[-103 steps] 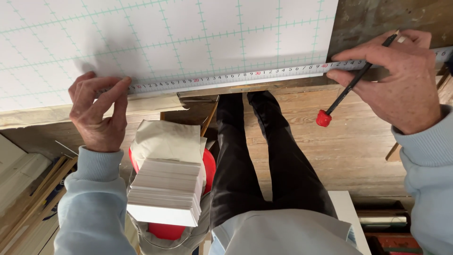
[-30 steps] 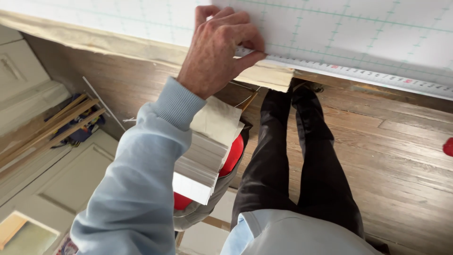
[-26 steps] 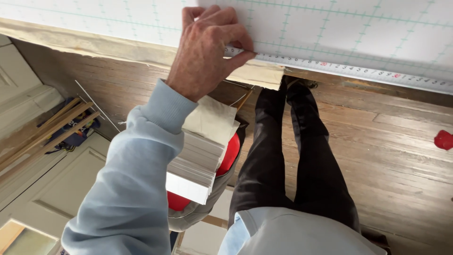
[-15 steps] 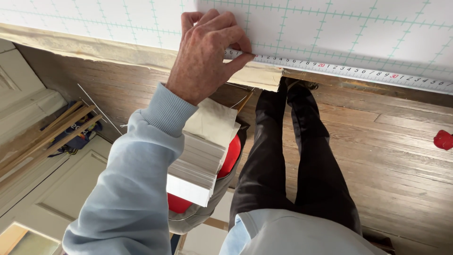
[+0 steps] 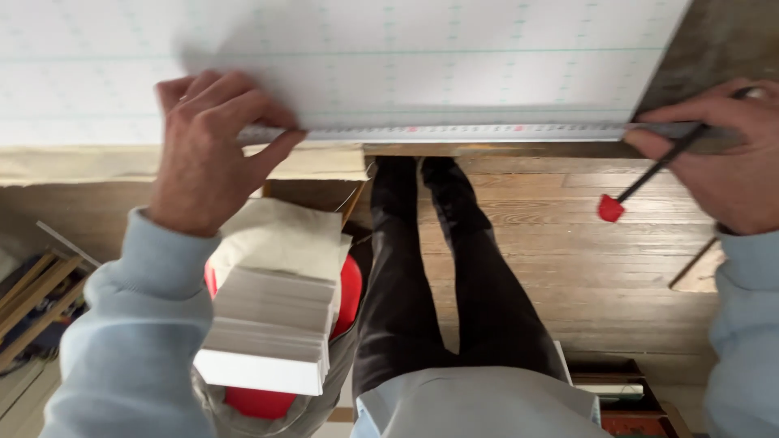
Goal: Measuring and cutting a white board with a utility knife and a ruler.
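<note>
A white board (image 5: 406,57) with a faint green grid fills the top of the view. Along its near edge lies a long metal ruler (image 5: 454,132). My left hand (image 5: 207,158) presses the ruler's left end against the board, fingers bent over it. At the board's right corner my right hand (image 5: 714,154) holds down the ruler's other end and grips a thin dark pencil with a red cap (image 5: 613,208); the cap points down toward the floor.
Below the board are my dark trousered legs (image 5: 438,276) on a wooden plank floor (image 5: 617,268). A stack of white sheets (image 5: 272,328) rests on a red container (image 5: 349,284) at lower left. Wooden strips (image 5: 28,304) lie at far left.
The view swung right, so my right hand with the pencil came back into sight at the ruler's right end. My left hand stays pressed on the ruler's left end.
</note>
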